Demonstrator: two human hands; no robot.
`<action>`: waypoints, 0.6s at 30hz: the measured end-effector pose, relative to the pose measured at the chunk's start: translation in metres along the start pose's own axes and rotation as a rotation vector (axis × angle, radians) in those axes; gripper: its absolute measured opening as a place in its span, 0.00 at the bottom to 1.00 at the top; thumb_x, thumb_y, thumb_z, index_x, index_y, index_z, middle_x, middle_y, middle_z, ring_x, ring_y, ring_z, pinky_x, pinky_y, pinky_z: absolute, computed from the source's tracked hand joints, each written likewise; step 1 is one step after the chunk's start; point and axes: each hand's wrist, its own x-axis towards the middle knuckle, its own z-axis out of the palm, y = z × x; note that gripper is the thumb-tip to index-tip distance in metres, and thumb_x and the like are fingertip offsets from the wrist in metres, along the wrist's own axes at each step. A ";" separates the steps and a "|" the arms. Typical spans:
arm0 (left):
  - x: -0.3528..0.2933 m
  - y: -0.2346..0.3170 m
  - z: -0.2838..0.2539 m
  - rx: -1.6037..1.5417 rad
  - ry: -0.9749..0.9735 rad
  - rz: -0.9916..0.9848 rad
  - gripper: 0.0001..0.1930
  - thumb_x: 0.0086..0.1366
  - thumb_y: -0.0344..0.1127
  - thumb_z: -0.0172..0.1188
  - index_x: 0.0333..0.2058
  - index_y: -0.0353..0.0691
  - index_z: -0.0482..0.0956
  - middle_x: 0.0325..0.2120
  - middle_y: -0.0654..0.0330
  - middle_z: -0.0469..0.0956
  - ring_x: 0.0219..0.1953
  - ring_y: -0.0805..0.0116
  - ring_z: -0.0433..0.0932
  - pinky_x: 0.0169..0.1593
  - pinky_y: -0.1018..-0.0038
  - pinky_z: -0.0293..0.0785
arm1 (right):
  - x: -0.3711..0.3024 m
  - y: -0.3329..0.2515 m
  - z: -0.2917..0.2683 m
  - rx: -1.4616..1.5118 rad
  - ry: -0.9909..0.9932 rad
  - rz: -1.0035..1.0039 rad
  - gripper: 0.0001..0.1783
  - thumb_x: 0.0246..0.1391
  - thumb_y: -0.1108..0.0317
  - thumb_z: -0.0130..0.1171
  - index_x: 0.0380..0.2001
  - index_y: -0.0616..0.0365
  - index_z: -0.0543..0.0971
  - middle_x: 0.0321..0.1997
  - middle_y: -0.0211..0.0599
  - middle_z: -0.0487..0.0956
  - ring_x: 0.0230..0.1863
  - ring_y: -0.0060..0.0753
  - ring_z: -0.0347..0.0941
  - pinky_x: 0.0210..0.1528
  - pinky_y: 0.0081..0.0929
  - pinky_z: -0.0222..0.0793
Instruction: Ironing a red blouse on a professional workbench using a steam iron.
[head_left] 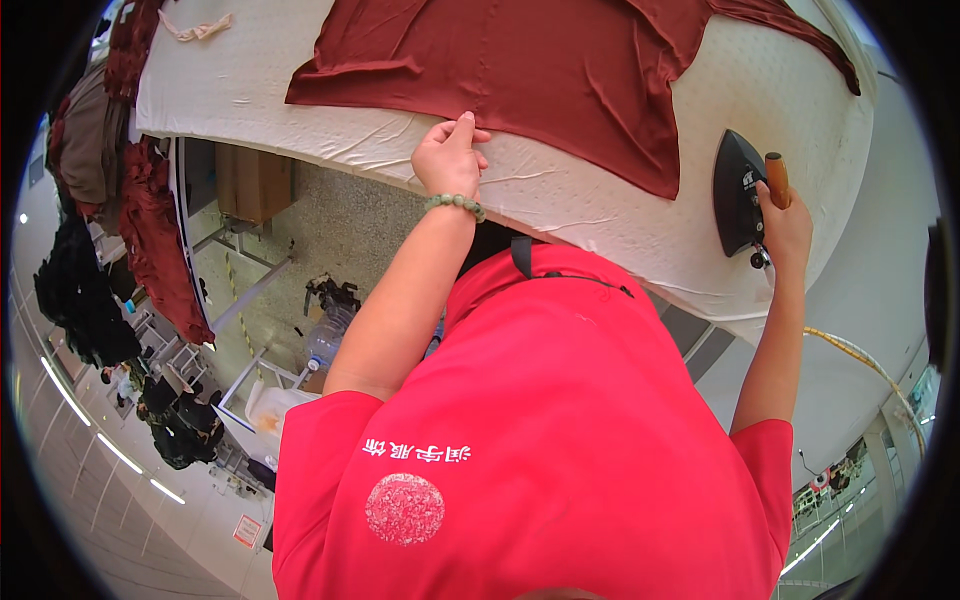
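Observation:
A dark red garment [490,65] of smooth fabric lies spread on the white padded ironing table [350,133], its hem toward me. At the middle of that hem my left hand [450,160] is closed, the fingertips pinching the fabric's edge; a green bead bracelet [456,204] circles the wrist. To the right of the garment stands a black iron [735,190] with a wooden handle, on the table's right part. My right hand [787,225] is wrapped round the handle. The iron and the garment are apart.
A pale strip of cloth [197,28] lies at the table's far left. Dark red clothes [160,240] and black clothes [80,290] hang at the left. Beneath the table are a cardboard box [255,185] and a water bottle [325,340]. A yellowish hose [860,355] runs at the right.

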 end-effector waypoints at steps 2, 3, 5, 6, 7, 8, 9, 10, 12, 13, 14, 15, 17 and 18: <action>-0.001 0.000 0.001 0.021 0.023 0.003 0.11 0.65 0.37 0.67 0.29 0.37 0.77 0.20 0.59 0.81 0.11 0.78 0.67 0.15 0.80 0.58 | 0.001 0.003 0.002 -0.026 0.051 -0.060 0.28 0.58 0.43 0.61 0.38 0.62 0.80 0.29 0.46 0.80 0.34 0.46 0.78 0.41 0.38 0.71; 0.000 0.000 0.001 0.029 0.032 0.007 0.11 0.65 0.37 0.68 0.29 0.37 0.77 0.20 0.59 0.80 0.10 0.78 0.67 0.15 0.79 0.58 | 0.001 0.005 0.003 -0.033 0.032 -0.044 0.28 0.58 0.43 0.61 0.38 0.62 0.80 0.29 0.46 0.80 0.34 0.46 0.78 0.41 0.38 0.71; 0.000 0.003 0.001 0.084 0.033 0.013 0.11 0.64 0.36 0.68 0.30 0.37 0.76 0.19 0.59 0.80 0.10 0.77 0.67 0.15 0.79 0.58 | 0.003 0.008 0.006 -0.025 0.019 -0.037 0.27 0.58 0.43 0.61 0.37 0.61 0.80 0.27 0.44 0.79 0.29 0.42 0.77 0.37 0.38 0.70; 0.000 0.004 0.000 0.135 0.031 0.028 0.12 0.64 0.36 0.69 0.31 0.36 0.76 0.19 0.59 0.80 0.10 0.77 0.67 0.14 0.79 0.59 | 0.003 0.009 0.007 -0.022 0.061 -0.056 0.27 0.59 0.43 0.61 0.37 0.61 0.80 0.26 0.43 0.79 0.27 0.40 0.76 0.35 0.37 0.70; -0.001 0.006 0.000 0.190 0.030 0.024 0.12 0.63 0.36 0.69 0.31 0.36 0.76 0.19 0.59 0.79 0.10 0.77 0.68 0.14 0.78 0.60 | 0.004 0.010 0.007 -0.030 0.012 -0.048 0.27 0.59 0.43 0.61 0.37 0.61 0.80 0.26 0.43 0.79 0.27 0.40 0.76 0.35 0.37 0.70; -0.001 0.007 -0.001 0.170 0.041 0.044 0.12 0.63 0.36 0.69 0.31 0.36 0.76 0.19 0.59 0.79 0.10 0.77 0.68 0.14 0.78 0.60 | 0.004 0.010 0.007 -0.017 0.016 -0.053 0.26 0.59 0.44 0.62 0.36 0.61 0.80 0.25 0.41 0.78 0.25 0.38 0.75 0.33 0.36 0.69; -0.001 0.008 -0.003 0.238 0.027 0.053 0.12 0.63 0.36 0.69 0.32 0.36 0.75 0.18 0.59 0.79 0.11 0.76 0.69 0.15 0.78 0.62 | 0.004 0.009 0.005 -0.007 0.018 -0.062 0.25 0.59 0.45 0.63 0.36 0.62 0.80 0.24 0.38 0.78 0.23 0.35 0.74 0.31 0.35 0.69; -0.002 0.009 -0.005 0.303 0.016 0.060 0.13 0.63 0.35 0.69 0.32 0.35 0.74 0.18 0.59 0.79 0.11 0.76 0.70 0.16 0.78 0.65 | 0.004 0.007 0.003 0.008 0.038 -0.090 0.25 0.59 0.47 0.64 0.35 0.62 0.80 0.22 0.36 0.77 0.21 0.32 0.73 0.29 0.34 0.68; -0.003 0.009 -0.014 0.350 0.009 0.057 0.13 0.62 0.35 0.69 0.33 0.35 0.73 0.18 0.59 0.78 0.12 0.75 0.71 0.17 0.78 0.68 | 0.004 -0.001 -0.004 0.046 -0.041 -0.015 0.24 0.58 0.48 0.65 0.35 0.63 0.80 0.22 0.33 0.77 0.20 0.30 0.72 0.28 0.33 0.67; -0.004 0.009 -0.021 0.374 -0.045 0.052 0.14 0.62 0.36 0.69 0.33 0.35 0.73 0.18 0.60 0.78 0.13 0.75 0.72 0.17 0.78 0.68 | 0.002 -0.007 -0.009 0.107 -0.098 0.064 0.23 0.58 0.50 0.66 0.34 0.63 0.80 0.21 0.31 0.77 0.19 0.28 0.71 0.27 0.33 0.66; -0.004 0.009 -0.029 0.395 -0.099 0.050 0.14 0.62 0.36 0.69 0.34 0.34 0.73 0.18 0.60 0.78 0.13 0.75 0.72 0.17 0.78 0.68 | 0.001 -0.015 -0.014 0.192 -0.147 0.153 0.22 0.58 0.51 0.67 0.34 0.64 0.79 0.21 0.28 0.76 0.19 0.26 0.70 0.26 0.32 0.66; -0.003 0.009 -0.038 0.386 -0.162 0.093 0.14 0.62 0.36 0.69 0.34 0.34 0.73 0.18 0.60 0.78 0.13 0.76 0.73 0.17 0.79 0.68 | 0.002 -0.026 -0.019 0.156 -0.147 0.116 0.22 0.58 0.51 0.67 0.34 0.64 0.79 0.21 0.28 0.76 0.19 0.26 0.70 0.26 0.32 0.66; -0.005 0.009 -0.062 0.358 -0.139 0.016 0.14 0.63 0.37 0.69 0.36 0.35 0.74 0.19 0.61 0.78 0.14 0.77 0.72 0.17 0.80 0.67 | -0.006 -0.053 -0.026 0.135 -0.057 -0.052 0.22 0.57 0.52 0.68 0.37 0.65 0.80 0.23 0.27 0.79 0.20 0.25 0.72 0.26 0.31 0.67; -0.006 0.009 -0.072 0.337 -0.136 -0.030 0.13 0.64 0.37 0.69 0.38 0.35 0.75 0.21 0.62 0.79 0.14 0.79 0.72 0.16 0.81 0.65 | -0.016 -0.068 -0.029 0.143 -0.002 -0.080 0.23 0.57 0.53 0.68 0.39 0.66 0.80 0.24 0.26 0.80 0.21 0.25 0.73 0.27 0.31 0.68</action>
